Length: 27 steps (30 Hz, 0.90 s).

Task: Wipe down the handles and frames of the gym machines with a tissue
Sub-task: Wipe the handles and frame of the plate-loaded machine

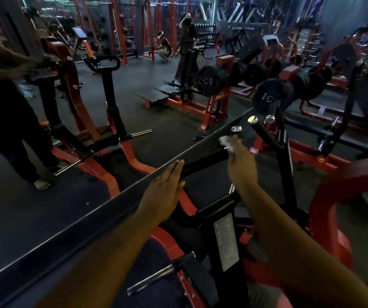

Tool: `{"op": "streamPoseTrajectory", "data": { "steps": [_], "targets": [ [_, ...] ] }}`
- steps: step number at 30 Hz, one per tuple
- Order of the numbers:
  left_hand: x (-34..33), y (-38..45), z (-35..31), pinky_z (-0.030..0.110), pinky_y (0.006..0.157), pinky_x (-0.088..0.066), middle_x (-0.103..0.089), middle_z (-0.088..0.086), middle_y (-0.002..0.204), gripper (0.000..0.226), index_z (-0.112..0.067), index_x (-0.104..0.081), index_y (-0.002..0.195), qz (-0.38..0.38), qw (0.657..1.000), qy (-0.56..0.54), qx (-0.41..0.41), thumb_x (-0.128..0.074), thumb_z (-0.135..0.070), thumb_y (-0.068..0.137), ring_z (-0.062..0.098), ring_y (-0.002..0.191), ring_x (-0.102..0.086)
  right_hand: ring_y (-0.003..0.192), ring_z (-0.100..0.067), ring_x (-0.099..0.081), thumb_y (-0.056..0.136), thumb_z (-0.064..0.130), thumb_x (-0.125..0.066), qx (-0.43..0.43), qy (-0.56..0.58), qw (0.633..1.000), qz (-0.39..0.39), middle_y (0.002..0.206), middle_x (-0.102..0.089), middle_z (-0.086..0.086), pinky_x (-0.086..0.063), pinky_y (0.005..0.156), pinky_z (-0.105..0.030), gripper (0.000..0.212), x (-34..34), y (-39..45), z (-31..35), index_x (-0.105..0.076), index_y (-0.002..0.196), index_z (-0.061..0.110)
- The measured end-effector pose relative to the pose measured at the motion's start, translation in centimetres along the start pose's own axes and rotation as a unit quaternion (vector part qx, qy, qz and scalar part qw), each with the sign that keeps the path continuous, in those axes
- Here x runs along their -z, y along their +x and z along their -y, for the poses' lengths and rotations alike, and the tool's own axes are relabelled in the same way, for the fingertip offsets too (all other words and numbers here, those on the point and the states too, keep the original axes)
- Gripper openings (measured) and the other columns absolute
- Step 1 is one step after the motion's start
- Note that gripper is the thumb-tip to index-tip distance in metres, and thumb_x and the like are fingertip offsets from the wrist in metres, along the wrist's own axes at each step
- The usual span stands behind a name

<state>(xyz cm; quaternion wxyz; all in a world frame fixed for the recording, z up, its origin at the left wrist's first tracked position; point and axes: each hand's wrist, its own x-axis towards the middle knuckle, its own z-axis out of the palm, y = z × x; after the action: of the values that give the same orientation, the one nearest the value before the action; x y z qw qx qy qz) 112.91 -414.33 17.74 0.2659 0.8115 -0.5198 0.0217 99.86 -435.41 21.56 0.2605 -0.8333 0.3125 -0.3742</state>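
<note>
A red-and-black gym machine stands in front of me against a large wall mirror. Its black padded handle (203,162) runs across between my hands. My left hand (166,185) rests on the handle's left end with fingers straight and together, thumb under it. My right hand (240,162) is blurred and holds a crumpled white tissue (227,140) against the handle's right end. A second black handle (265,136) with a yellow end cap rises just to the right of the tissue. The machine's black upright frame (288,172) stands beside my right forearm.
The mirror's lower edge (89,215) runs diagonally from bottom left to upper right. It reflects a standing person (7,112), other machines and two more people far back. Black weight plates (271,95) hang at right. A red curved frame (334,196) is at far right.
</note>
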Motion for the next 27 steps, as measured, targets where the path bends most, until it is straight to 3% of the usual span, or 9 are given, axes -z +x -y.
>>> {"op": "streamPoseTrajectory", "data": {
  "steps": [2,4,7,9,11,16,20,25,27],
  "targets": [
    [-0.6,-0.6,-0.1,0.043,0.117,-0.039,-0.018,0.002,0.17,0.06,-0.021,-0.016,0.163,-0.027,0.999,-0.022,0.007,-0.034,-0.038,0.108,0.026,0.15,-0.034,0.15,-0.02,-0.034,0.106,0.009,-0.041,0.006,-0.002,0.999,0.051,0.158,-0.045,-0.005,-0.031,0.123,-0.045,0.043,-3.0,-1.4,-0.1,-0.054,0.145,0.021],
    [-1.2,-1.3,0.0,0.045,0.116,-0.04,-0.015,0.004,0.171,0.061,-0.019,-0.016,0.163,-0.048,0.999,-0.024,0.001,-0.034,-0.037,0.107,0.027,0.15,-0.034,0.149,-0.02,-0.035,0.105,0.005,-0.045,0.004,0.032,0.999,0.026,0.159,-0.043,-0.004,-0.032,0.122,-0.046,0.044,-5.1,-3.5,0.9,-0.052,0.148,0.016],
    [-2.2,-2.3,0.6,0.051,0.118,-0.038,-0.007,0.003,0.172,0.064,-0.022,-0.007,0.163,-0.061,0.998,-0.034,-0.006,-0.037,-0.033,0.107,0.025,0.154,-0.025,0.148,-0.011,-0.035,0.099,-0.004,-0.049,0.06,0.053,0.997,0.026,0.158,-0.044,0.001,-0.031,0.121,-0.03,0.055,-5.8,-6.1,3.0,-0.049,0.15,0.017],
    [-2.6,-2.5,1.0,0.054,0.119,-0.036,-0.005,0.003,0.172,0.065,-0.027,-0.003,0.162,-0.064,0.997,-0.05,-0.012,-0.036,-0.032,0.107,0.024,0.156,-0.019,0.144,-0.003,-0.036,0.1,-0.001,-0.046,0.11,0.072,0.988,0.083,0.155,-0.048,0.002,-0.028,0.118,-0.018,0.053,-4.5,-6.9,3.9,-0.049,0.15,0.019],
    [-2.7,-2.4,1.2,0.055,0.118,-0.036,-0.006,0.005,0.172,0.063,-0.025,-0.004,0.162,-0.071,0.996,-0.055,-0.023,-0.034,-0.032,0.107,0.023,0.156,-0.018,0.143,-0.005,-0.042,0.1,0.004,-0.042,0.167,0.094,0.975,0.112,0.152,-0.052,-0.003,-0.03,0.118,-0.019,0.052,-2.6,-7.2,3.8,-0.05,0.149,0.015],
    [-2.9,-2.3,1.2,0.053,0.119,-0.035,-0.011,0.007,0.171,0.061,-0.019,-0.011,0.162,-0.077,0.996,-0.043,-0.016,-0.03,-0.038,0.107,0.023,0.155,-0.021,0.139,0.005,-0.042,0.097,-0.006,-0.047,0.041,0.068,0.995,-0.06,0.148,-0.054,0.008,-0.033,0.118,-0.022,0.051,-0.1,-2.2,0.5,-0.058,0.141,0.018],
    [-2.8,-2.5,1.1,0.053,0.12,-0.034,-0.009,0.007,0.172,0.063,-0.022,-0.008,0.162,-0.08,0.996,-0.033,-0.02,-0.037,-0.033,0.107,0.021,0.157,-0.016,0.149,-0.017,-0.035,0.098,-0.004,-0.05,0.064,-0.003,0.998,-0.001,0.152,-0.051,-0.005,-0.036,0.12,-0.044,0.044,-4.9,-3.4,1.4,-0.061,0.138,0.013],
    [-3.1,-3.4,1.1,0.053,0.122,-0.03,-0.003,0.008,0.171,0.067,-0.022,-0.002,0.162,-0.082,0.996,-0.019,-0.029,-0.036,-0.034,0.106,0.015,0.156,-0.006,0.149,-0.013,-0.035,0.101,0.019,-0.038,0.153,0.051,0.983,0.089,0.152,-0.052,-0.004,-0.024,0.125,-0.032,0.046,-4.4,-6.9,5.3,-0.058,0.141,0.011],
    [-3.2,-3.4,1.1,0.053,0.122,-0.031,-0.005,0.009,0.171,0.069,-0.019,-0.005,0.162,-0.085,0.996,-0.018,-0.031,-0.044,-0.03,0.106,0.014,0.156,-0.004,0.146,-0.009,-0.041,0.101,0.011,-0.041,0.179,0.081,0.976,0.092,0.152,-0.052,-0.002,-0.03,0.123,-0.033,0.046,-2.4,-6.1,4.8,-0.055,0.145,0.013]
  ]
}}
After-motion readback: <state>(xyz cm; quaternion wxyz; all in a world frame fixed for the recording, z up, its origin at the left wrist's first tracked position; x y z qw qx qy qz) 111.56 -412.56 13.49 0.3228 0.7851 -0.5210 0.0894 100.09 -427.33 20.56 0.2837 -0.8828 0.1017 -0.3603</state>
